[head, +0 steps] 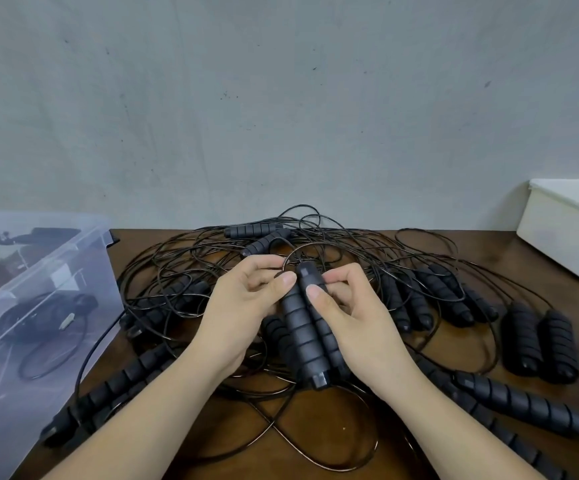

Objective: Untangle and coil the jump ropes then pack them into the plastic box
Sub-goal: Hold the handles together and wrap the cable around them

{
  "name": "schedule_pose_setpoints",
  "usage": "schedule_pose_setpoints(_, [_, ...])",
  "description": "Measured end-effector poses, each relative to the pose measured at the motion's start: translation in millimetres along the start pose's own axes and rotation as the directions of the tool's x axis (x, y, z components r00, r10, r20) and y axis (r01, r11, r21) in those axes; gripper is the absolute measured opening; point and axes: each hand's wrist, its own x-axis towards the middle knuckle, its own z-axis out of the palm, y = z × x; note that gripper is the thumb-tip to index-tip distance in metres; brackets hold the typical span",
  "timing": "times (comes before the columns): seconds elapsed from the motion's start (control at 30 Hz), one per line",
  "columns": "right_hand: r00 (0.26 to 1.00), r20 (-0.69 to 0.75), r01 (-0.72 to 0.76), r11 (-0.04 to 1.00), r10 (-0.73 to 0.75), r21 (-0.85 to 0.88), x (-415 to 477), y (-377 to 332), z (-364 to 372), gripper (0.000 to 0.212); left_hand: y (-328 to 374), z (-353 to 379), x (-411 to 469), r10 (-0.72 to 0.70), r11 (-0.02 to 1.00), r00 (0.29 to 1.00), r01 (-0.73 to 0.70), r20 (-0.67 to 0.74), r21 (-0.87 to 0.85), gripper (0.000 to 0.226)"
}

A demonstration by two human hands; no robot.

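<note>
A tangle of thin black jump ropes (191,268) with several dark ribbed foam handles covers the brown table (319,424). Two handles (307,327) lie side by side, raised above the pile at the centre. My left hand (243,306) grips them from the left, its thumb on the upper part and its fingers by the cord loop at the top. My right hand (357,317) grips them from the right, thumb pressed on top. A clear plastic box (32,306) stands at the left, and inside it lies a coiled rope with dark handles (49,313).
A white plastic tub (568,230) sits at the back right of the table. Loose handle pairs lie at the right (540,344), the front right (523,400) and the front left (108,389). A grey wall rises behind the table.
</note>
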Motion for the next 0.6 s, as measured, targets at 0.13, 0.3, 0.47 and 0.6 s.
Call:
schedule_pose_setpoints(0.13, [0.992,0.107,0.082,0.978,-0.063,-0.190,-5,-4,-1,0.085,3,0,-2,0.085,0.996,0.994,-0.083,-0.062,0.028,0.037])
schedule_pose_setpoints(0.3, [0.982,0.068,0.189,0.863,-0.178,-0.469,-6,3,4,0.109,6,2,-7,0.156,0.987,0.986,-0.153,-0.063,0.055,0.050])
schedule_pose_setpoints(0.47, [0.985,0.082,0.171,0.842,-0.151,-0.511,0,-24,-13,0.074,36,0,-7,0.594,0.664,0.804,-0.505,0.021,0.551,0.058])
schedule_pose_setpoints(0.6, [0.941,0.331,0.281,0.720,-0.074,-0.635,17,-97,-46,0.059,90,3,9,0.627,0.456,0.704,-0.679,0.333,0.576,0.018])
